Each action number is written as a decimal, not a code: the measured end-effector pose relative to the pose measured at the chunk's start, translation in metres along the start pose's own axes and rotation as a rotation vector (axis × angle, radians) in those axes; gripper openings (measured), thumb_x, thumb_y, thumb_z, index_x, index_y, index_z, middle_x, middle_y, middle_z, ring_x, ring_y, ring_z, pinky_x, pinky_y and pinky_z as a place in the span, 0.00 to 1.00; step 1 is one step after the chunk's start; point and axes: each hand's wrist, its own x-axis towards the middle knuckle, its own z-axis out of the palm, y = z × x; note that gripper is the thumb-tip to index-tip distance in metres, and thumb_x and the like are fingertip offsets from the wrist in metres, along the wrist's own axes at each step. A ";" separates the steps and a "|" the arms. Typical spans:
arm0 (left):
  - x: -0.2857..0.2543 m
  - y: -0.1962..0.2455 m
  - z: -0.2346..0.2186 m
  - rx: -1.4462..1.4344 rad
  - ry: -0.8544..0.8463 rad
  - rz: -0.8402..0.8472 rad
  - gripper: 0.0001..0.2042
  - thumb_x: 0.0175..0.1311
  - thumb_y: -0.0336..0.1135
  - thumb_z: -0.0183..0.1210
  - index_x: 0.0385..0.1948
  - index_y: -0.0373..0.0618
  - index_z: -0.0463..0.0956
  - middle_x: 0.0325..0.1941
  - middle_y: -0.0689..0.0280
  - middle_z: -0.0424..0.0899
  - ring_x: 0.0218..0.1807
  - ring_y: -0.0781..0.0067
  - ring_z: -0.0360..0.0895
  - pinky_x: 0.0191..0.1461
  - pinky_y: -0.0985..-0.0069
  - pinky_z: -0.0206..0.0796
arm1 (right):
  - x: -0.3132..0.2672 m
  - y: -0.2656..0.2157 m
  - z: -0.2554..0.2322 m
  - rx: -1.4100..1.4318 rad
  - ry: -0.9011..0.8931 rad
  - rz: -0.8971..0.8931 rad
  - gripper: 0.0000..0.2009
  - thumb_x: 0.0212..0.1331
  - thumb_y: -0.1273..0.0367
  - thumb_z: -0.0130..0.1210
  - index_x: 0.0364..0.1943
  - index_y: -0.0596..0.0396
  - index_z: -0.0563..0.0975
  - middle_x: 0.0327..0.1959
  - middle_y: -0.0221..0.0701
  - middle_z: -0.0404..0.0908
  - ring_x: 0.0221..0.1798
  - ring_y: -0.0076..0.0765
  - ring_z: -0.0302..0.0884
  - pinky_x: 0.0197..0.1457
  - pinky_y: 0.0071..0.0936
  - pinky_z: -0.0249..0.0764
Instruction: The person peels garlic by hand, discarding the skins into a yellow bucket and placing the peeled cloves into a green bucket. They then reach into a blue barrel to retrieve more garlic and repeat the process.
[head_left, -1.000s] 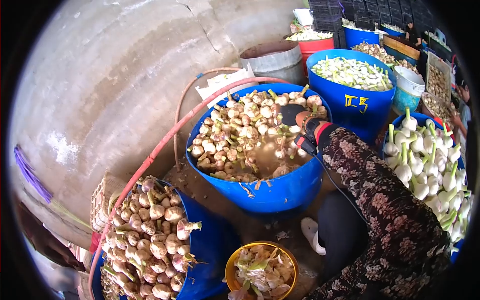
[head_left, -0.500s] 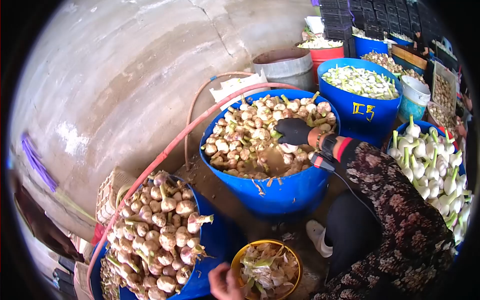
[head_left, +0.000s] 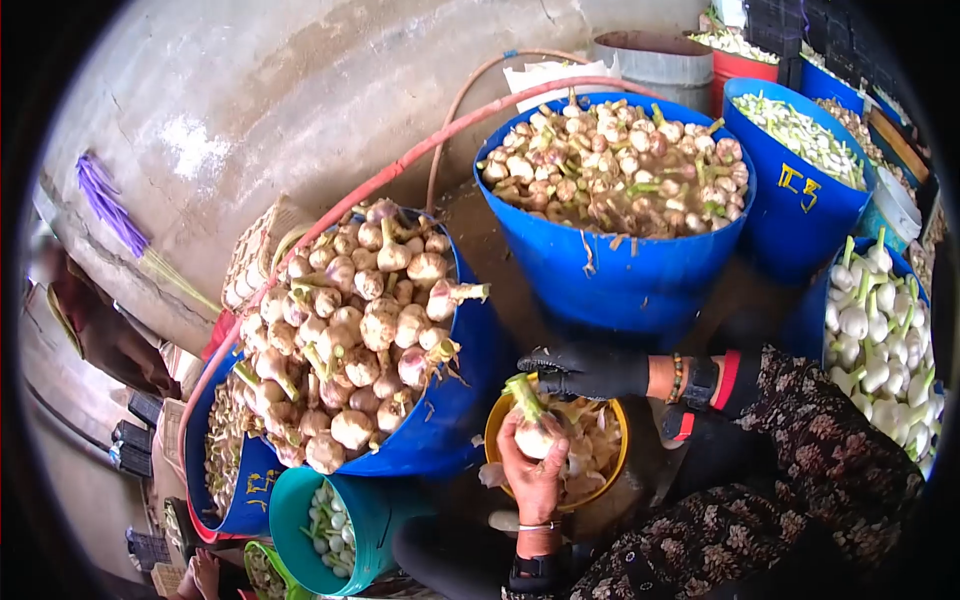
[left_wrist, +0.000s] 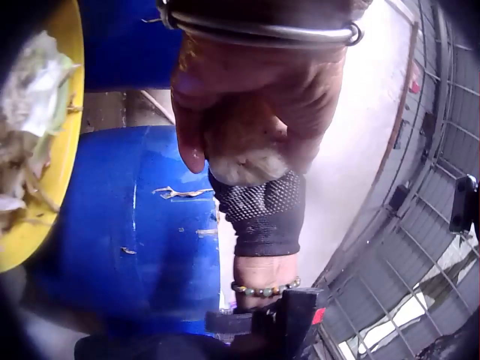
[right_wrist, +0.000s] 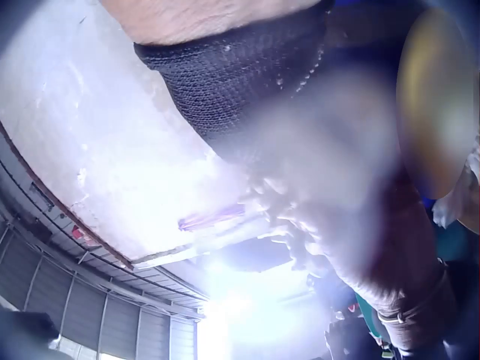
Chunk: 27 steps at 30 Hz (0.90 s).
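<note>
Bare left hand (head_left: 532,478), fingers curled round pale round garlic bulb (head_left: 537,437) with thick green stem (head_left: 523,394), bulb held up over round yellow plastic tub (head_left: 622,458) of papery peelings (head_left: 594,428). Black-gloved right hand (head_left: 590,370) at stem, can't tell if fingers grip. Blue plastic drum (head_left: 445,415) of brownish garlic (head_left: 345,340) left of tub.

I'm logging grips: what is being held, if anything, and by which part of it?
Left hand: a garlic bulb, by its rounded body. Whether the gloved right hand grips its stem cannot be told.
</note>
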 end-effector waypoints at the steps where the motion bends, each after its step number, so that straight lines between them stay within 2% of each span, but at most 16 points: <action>1: -0.004 -0.006 -0.009 0.028 0.041 0.019 0.40 0.47 0.36 0.74 0.61 0.38 0.59 0.52 0.64 0.73 0.54 0.71 0.71 0.61 0.72 0.63 | -0.006 0.000 0.005 0.007 0.001 0.012 0.18 0.65 0.64 0.53 0.53 0.63 0.73 0.44 0.41 0.80 0.45 0.33 0.78 0.51 0.33 0.74; 4: -0.006 -0.013 -0.024 0.242 0.104 0.121 0.40 0.47 0.38 0.74 0.61 0.37 0.59 0.53 0.62 0.72 0.54 0.71 0.71 0.60 0.69 0.65 | -0.021 -0.006 0.013 -0.050 -0.258 0.099 0.21 0.66 0.63 0.50 0.61 0.52 0.69 0.49 0.40 0.79 0.42 0.33 0.80 0.45 0.34 0.75; 6: -0.004 -0.014 -0.029 0.321 0.122 0.140 0.40 0.46 0.38 0.75 0.60 0.38 0.60 0.56 0.58 0.70 0.57 0.65 0.69 0.62 0.66 0.62 | -0.028 0.018 0.034 -0.232 -0.141 -0.227 0.19 0.66 0.66 0.51 0.60 0.53 0.70 0.49 0.40 0.79 0.43 0.34 0.80 0.46 0.33 0.74; 8: -0.004 0.000 -0.022 0.781 0.123 0.392 0.40 0.43 0.36 0.75 0.60 0.41 0.61 0.59 0.51 0.66 0.61 0.54 0.64 0.65 0.61 0.57 | -0.026 0.025 0.043 0.018 -0.158 -0.111 0.18 0.65 0.69 0.52 0.58 0.55 0.71 0.45 0.39 0.80 0.41 0.33 0.79 0.45 0.33 0.74; 10: -0.006 0.007 -0.015 0.871 0.109 0.408 0.40 0.41 0.35 0.74 0.60 0.41 0.62 0.60 0.49 0.64 0.62 0.50 0.61 0.65 0.59 0.55 | -0.025 0.020 0.041 0.090 -0.182 -0.013 0.17 0.64 0.70 0.52 0.57 0.56 0.72 0.43 0.37 0.81 0.40 0.33 0.78 0.46 0.33 0.74; 12: -0.005 0.005 -0.011 0.960 0.099 0.424 0.40 0.40 0.34 0.74 0.59 0.42 0.62 0.60 0.46 0.62 0.63 0.45 0.59 0.66 0.56 0.53 | -0.025 0.024 0.041 0.284 -0.309 0.311 0.15 0.65 0.70 0.52 0.54 0.57 0.73 0.39 0.33 0.81 0.38 0.28 0.76 0.44 0.31 0.74; 14: -0.006 0.002 -0.008 1.037 0.123 0.482 0.41 0.38 0.32 0.74 0.60 0.42 0.62 0.60 0.46 0.62 0.62 0.43 0.60 0.65 0.54 0.54 | -0.032 0.041 0.051 0.333 -0.279 0.320 0.12 0.65 0.71 0.51 0.51 0.58 0.74 0.34 0.29 0.78 0.35 0.22 0.72 0.40 0.26 0.73; 16: -0.005 -0.001 -0.006 1.034 0.124 0.492 0.41 0.38 0.32 0.74 0.60 0.42 0.62 0.60 0.46 0.62 0.62 0.44 0.60 0.65 0.54 0.54 | -0.032 0.040 0.053 0.229 -0.153 0.098 0.10 0.65 0.71 0.51 0.48 0.59 0.75 0.34 0.29 0.78 0.34 0.22 0.73 0.39 0.26 0.73; 17: -0.006 -0.002 -0.006 1.033 0.133 0.499 0.41 0.38 0.32 0.74 0.60 0.42 0.62 0.60 0.46 0.63 0.62 0.44 0.60 0.65 0.54 0.54 | -0.035 0.041 0.049 0.247 -0.202 0.216 0.11 0.66 0.72 0.48 0.48 0.59 0.76 0.33 0.31 0.80 0.35 0.24 0.75 0.41 0.27 0.75; 18: -0.006 -0.003 -0.005 1.033 0.128 0.497 0.41 0.38 0.32 0.74 0.60 0.42 0.62 0.60 0.46 0.63 0.62 0.44 0.60 0.65 0.54 0.54 | -0.035 0.045 0.048 0.249 -0.199 0.219 0.11 0.66 0.72 0.48 0.48 0.59 0.76 0.33 0.31 0.80 0.35 0.24 0.75 0.41 0.27 0.75; 20: -0.004 -0.006 -0.006 0.850 0.125 0.446 0.41 0.38 0.32 0.74 0.59 0.42 0.62 0.60 0.49 0.64 0.61 0.48 0.63 0.64 0.57 0.56 | -0.034 0.055 0.048 0.059 -0.091 -0.043 0.11 0.64 0.73 0.49 0.48 0.62 0.76 0.37 0.35 0.81 0.40 0.27 0.78 0.48 0.27 0.75; 21: -0.002 -0.009 -0.011 0.646 0.095 0.303 0.39 0.41 0.32 0.73 0.60 0.43 0.61 0.59 0.53 0.66 0.58 0.55 0.67 0.64 0.62 0.58 | -0.032 0.046 0.041 0.134 -0.064 0.014 0.13 0.63 0.74 0.50 0.51 0.62 0.75 0.42 0.36 0.82 0.45 0.28 0.78 0.53 0.29 0.74; 22: -0.001 -0.015 -0.009 0.240 0.131 0.141 0.37 0.45 0.37 0.71 0.60 0.45 0.60 0.58 0.56 0.67 0.55 0.59 0.70 0.57 0.64 0.67 | -0.030 0.042 0.036 0.134 -0.061 0.014 0.13 0.63 0.74 0.50 0.51 0.62 0.75 0.42 0.36 0.82 0.45 0.28 0.78 0.53 0.29 0.74; 24: -0.004 -0.007 -0.008 -0.417 0.028 -0.086 0.36 0.49 0.43 0.69 0.60 0.48 0.60 0.57 0.57 0.68 0.53 0.59 0.73 0.47 0.63 0.74 | -0.024 0.035 0.025 0.433 -0.129 0.205 0.17 0.65 0.73 0.50 0.57 0.61 0.72 0.48 0.33 0.80 0.48 0.25 0.76 0.55 0.28 0.73; 25: -0.001 -0.016 -0.015 -0.496 -0.005 -0.101 0.35 0.50 0.46 0.68 0.59 0.50 0.60 0.57 0.57 0.68 0.51 0.58 0.74 0.39 0.62 0.76 | -0.023 0.030 0.018 0.543 -0.196 0.289 0.19 0.67 0.70 0.50 0.60 0.59 0.70 0.52 0.30 0.78 0.50 0.23 0.74 0.55 0.27 0.73; 27: -0.001 -0.018 -0.020 -0.519 -0.002 -0.132 0.34 0.51 0.46 0.68 0.59 0.50 0.60 0.57 0.57 0.69 0.51 0.58 0.74 0.40 0.63 0.75 | -0.022 0.021 0.009 0.491 -0.233 0.374 0.19 0.67 0.69 0.50 0.61 0.58 0.70 0.53 0.30 0.78 0.51 0.23 0.73 0.56 0.27 0.72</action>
